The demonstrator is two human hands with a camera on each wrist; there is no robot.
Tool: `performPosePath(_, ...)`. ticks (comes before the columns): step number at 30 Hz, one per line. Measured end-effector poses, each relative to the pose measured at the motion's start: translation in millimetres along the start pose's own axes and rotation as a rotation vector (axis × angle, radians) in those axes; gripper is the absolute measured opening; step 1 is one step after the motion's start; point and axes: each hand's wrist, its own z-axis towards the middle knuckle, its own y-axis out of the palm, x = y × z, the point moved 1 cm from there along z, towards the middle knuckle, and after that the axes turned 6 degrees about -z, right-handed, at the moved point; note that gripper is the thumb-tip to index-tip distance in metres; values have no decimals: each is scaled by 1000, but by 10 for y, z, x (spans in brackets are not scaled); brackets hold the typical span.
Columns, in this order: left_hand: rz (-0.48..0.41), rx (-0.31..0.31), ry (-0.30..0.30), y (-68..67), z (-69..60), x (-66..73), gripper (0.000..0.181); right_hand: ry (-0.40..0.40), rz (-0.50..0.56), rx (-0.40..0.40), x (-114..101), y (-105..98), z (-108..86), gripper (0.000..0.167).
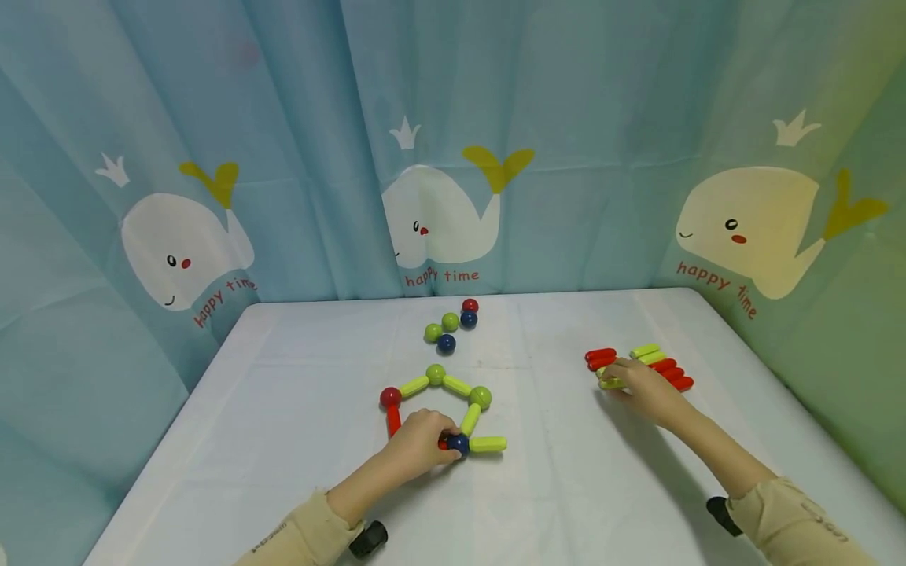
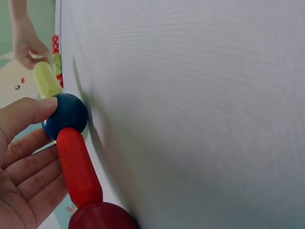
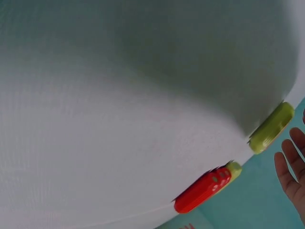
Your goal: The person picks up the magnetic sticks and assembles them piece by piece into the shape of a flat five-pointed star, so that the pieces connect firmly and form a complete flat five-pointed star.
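Note:
My left hand (image 1: 419,442) pinches a dark blue ball (image 1: 458,447), thumb on one side and fingers behind it, as the left wrist view shows. That ball joins a ring of magnetic rods and balls on the table: a red rod (image 2: 78,167) leads from it to a red ball (image 2: 102,217). A yellow-green rod (image 1: 488,445) sticks out rightward from the blue ball. My right hand (image 1: 644,389) hovers at loose rods, nearest a yellow-green rod (image 1: 612,384). In the right wrist view its fingers (image 3: 291,160) look loosely extended, apart from the green rod (image 3: 271,128).
Loose red rods (image 1: 600,359) and yellow-green rods (image 1: 646,351) lie in small rows at the right. Behind the ring sit several loose balls, among them a blue ball (image 1: 446,343). A curtain (image 1: 587,157) with whale prints hangs behind the white table (image 1: 283,409).

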Motion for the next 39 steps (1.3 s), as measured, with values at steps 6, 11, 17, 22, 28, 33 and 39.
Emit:
performPosePath(6,1,-3,-12,8,-8,8,26,43,-15,-50,88,-4,-11,20)
performPosePath(11,11,0,-7,16,6,11,26,59,-12,-65,138,-7,-18,21)
performPosePath(17,27,-12,10,25,21,0,28,45,-61,-56,188,26,-12,23)
performPosePath(22,37,-23,15,25,26,-8,29,18,-151,-36,198,71,-5,23)
performPosePath(28,41,-30,27,26,27,-9,29,-17,-230,-32,199,81,9,23)
performPosePath(33,60,-25,40,19,24,-4,30,-31,-232,-33,135,79,16,21)
performPosePath(39,67,-13,37,20,1,-9,30,2,-167,-72,-108,109,97,19)
